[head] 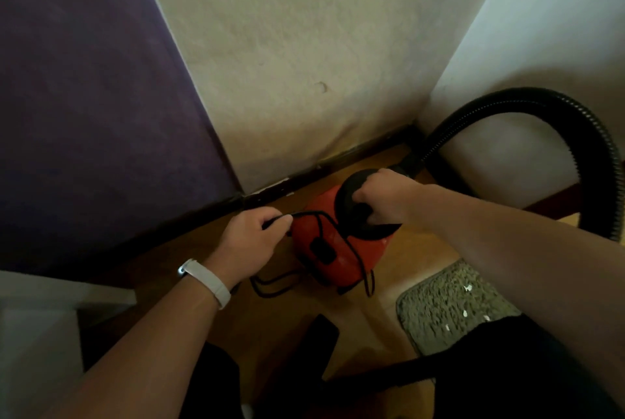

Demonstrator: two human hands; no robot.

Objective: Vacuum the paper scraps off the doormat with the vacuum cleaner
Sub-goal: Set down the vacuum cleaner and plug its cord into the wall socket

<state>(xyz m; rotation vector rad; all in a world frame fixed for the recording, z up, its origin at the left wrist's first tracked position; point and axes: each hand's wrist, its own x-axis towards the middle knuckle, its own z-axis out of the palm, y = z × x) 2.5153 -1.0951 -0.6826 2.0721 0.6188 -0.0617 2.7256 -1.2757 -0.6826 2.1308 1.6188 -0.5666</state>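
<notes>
The right hand (382, 197) grips, fingers curled, the black handle atop a small glossy red plastic vacuum cleaner (333, 251), while the left hand (252, 237) pinches its thin black cord (304, 213). Its ribbed black hose (541, 104) arcs rightward. The machine stands on a smooth wooden floor (426, 249) in a corner of rough cream plaster wall (287, 46), near a shaggy grey-green doormat (439, 310) flecked with white paper scraps (468, 288).
</notes>
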